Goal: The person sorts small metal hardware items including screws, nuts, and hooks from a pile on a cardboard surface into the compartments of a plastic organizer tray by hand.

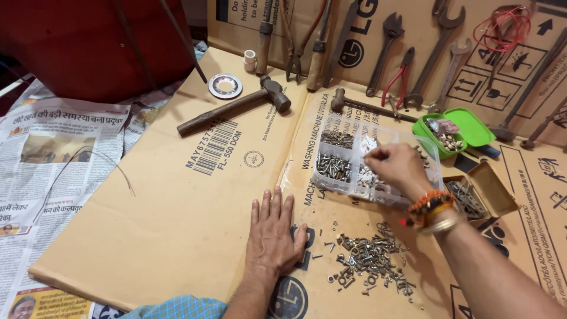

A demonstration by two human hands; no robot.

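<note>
My left hand [273,230] lies flat, palm down and fingers spread, on the brown cardboard sheet [177,224]; it holds nothing. My right hand [397,167], with beaded bracelets at the wrist, hovers over a clear plastic compartment box [342,162] of sorted screws and bolts. Its fingertips are pinched together over a middle compartment; whether a small piece sits between them I cannot tell. A loose pile of mixed screws, nuts and bolts [369,260] lies on the cardboard between my two arms.
A green lidded box [466,127] and a small open cardboard box of fasteners [481,195] sit to the right. A hammer [236,106], a metal ring [225,85], and several wrenches and pliers [398,77] lie at the back. Newspaper [41,177] covers the left.
</note>
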